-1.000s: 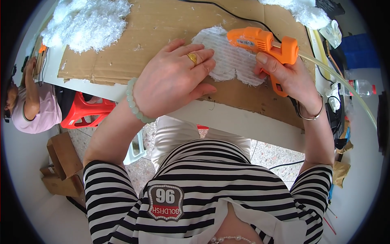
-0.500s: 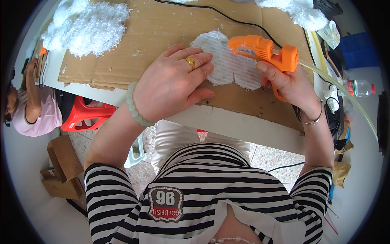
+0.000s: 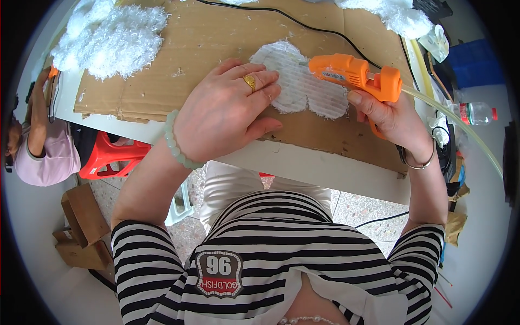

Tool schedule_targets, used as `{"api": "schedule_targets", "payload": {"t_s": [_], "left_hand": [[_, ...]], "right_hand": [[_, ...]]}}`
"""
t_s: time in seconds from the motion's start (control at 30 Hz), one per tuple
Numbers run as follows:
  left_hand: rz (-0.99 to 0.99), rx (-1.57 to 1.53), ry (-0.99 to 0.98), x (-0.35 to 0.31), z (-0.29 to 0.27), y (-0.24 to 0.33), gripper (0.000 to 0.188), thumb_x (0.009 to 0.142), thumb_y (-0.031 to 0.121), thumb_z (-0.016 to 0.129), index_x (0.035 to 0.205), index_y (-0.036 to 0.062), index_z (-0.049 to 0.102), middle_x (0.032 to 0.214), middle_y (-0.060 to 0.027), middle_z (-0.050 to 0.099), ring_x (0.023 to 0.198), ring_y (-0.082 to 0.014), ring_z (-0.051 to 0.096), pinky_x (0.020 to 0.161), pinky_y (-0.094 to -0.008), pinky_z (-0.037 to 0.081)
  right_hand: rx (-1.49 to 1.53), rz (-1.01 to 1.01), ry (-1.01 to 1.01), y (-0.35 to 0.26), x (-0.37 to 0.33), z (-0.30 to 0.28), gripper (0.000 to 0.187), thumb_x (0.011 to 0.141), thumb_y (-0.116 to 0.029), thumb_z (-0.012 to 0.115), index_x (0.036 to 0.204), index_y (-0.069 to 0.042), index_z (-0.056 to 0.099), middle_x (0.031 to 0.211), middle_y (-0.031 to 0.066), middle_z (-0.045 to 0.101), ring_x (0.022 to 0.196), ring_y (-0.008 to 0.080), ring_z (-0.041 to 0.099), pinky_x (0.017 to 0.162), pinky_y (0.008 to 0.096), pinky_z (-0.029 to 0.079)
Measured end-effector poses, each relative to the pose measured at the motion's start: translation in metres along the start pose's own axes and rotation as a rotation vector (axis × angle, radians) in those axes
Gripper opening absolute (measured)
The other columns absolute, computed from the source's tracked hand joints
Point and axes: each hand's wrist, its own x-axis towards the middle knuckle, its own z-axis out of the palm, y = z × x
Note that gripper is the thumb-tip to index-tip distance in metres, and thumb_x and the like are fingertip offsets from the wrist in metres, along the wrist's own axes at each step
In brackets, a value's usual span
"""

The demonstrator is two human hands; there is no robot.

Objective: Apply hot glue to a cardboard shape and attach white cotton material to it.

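Observation:
A white, ribbed, lobed piece of fabric (image 3: 295,81) lies flat on a sheet of brown cardboard (image 3: 179,54). Across its left edge rests my left hand (image 3: 230,108), palm down, fingers stretched out and holding nothing. My right hand (image 3: 392,116) is wrapped round the handle of an orange hot glue gun (image 3: 352,73). The gun's nozzle points left, over the upper right part of the fabric; whether it touches cannot be made out. From the gun's back end runs a long translucent glue stick (image 3: 455,114).
Fluffy white material (image 3: 119,40) is heaped at the far left, with more white fluff (image 3: 401,19) at the far right. A black cable (image 3: 303,24) crosses the cardboard. A plastic bottle (image 3: 479,114) lies at the right. Another person (image 3: 46,154) sits at the left beside a red stool (image 3: 114,154).
The glue gun in my right hand has shifted slightly right, and its nozzle now shows over the fabric. My left hand stays on the fabric's left edge.

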Motion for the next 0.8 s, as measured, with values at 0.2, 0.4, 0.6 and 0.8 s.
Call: {"api": "schedule_targets", "payload": {"t_s": [0.2, 0.4, 0.6, 0.8], "left_hand": [[-0.009, -0.019, -0.042, 0.000, -0.003, 0.000, 0.041, 0.062, 0.018, 0.074, 0.096, -0.0011, 0.062, 0.106, -0.0138, 0.061, 0.100, -0.0313, 0.057, 0.091, -0.0429, 0.043], [0.004, 0.001, 0.000, 0.000, 0.000, -0.001, 0.036, 0.064, 0.022, 0.073, 0.090, -0.0006, 0.064, 0.101, -0.0123, 0.063, 0.099, -0.0278, 0.058, 0.088, -0.0401, 0.044], [0.006, -0.002, 0.004, 0.000, 0.000, -0.001, 0.036, 0.064, 0.022, 0.073, 0.090, -0.0007, 0.063, 0.101, -0.0124, 0.063, 0.099, -0.0279, 0.058, 0.088, -0.0404, 0.044], [0.006, -0.005, 0.005, 0.000, 0.000, 0.000, 0.036, 0.064, 0.022, 0.073, 0.089, -0.0009, 0.063, 0.101, -0.0127, 0.063, 0.098, -0.0281, 0.058, 0.088, -0.0405, 0.044]], "right_hand": [[-0.044, -0.067, 0.000, 0.003, -0.007, -0.004, 0.036, 0.084, -0.039, 0.063, 0.092, -0.005, 0.055, 0.064, -0.0016, 0.054, 0.056, 0.0056, 0.050, 0.048, 0.0196, 0.037], [-0.098, 0.052, -0.031, -0.007, -0.014, -0.013, 0.039, 0.083, -0.037, 0.065, 0.099, -0.004, 0.055, 0.068, 0.0001, 0.055, 0.061, 0.0067, 0.052, 0.053, 0.0208, 0.041], [-0.043, -0.011, -0.022, 0.006, -0.015, -0.014, 0.039, 0.083, -0.034, 0.065, 0.103, -0.002, 0.055, 0.075, 0.0017, 0.056, 0.069, 0.0092, 0.054, 0.062, 0.0230, 0.043], [-0.077, 0.061, -0.055, 0.002, -0.014, -0.014, 0.039, 0.083, -0.035, 0.065, 0.101, -0.002, 0.055, 0.075, 0.0006, 0.055, 0.069, 0.0086, 0.054, 0.060, 0.0223, 0.042]]}}
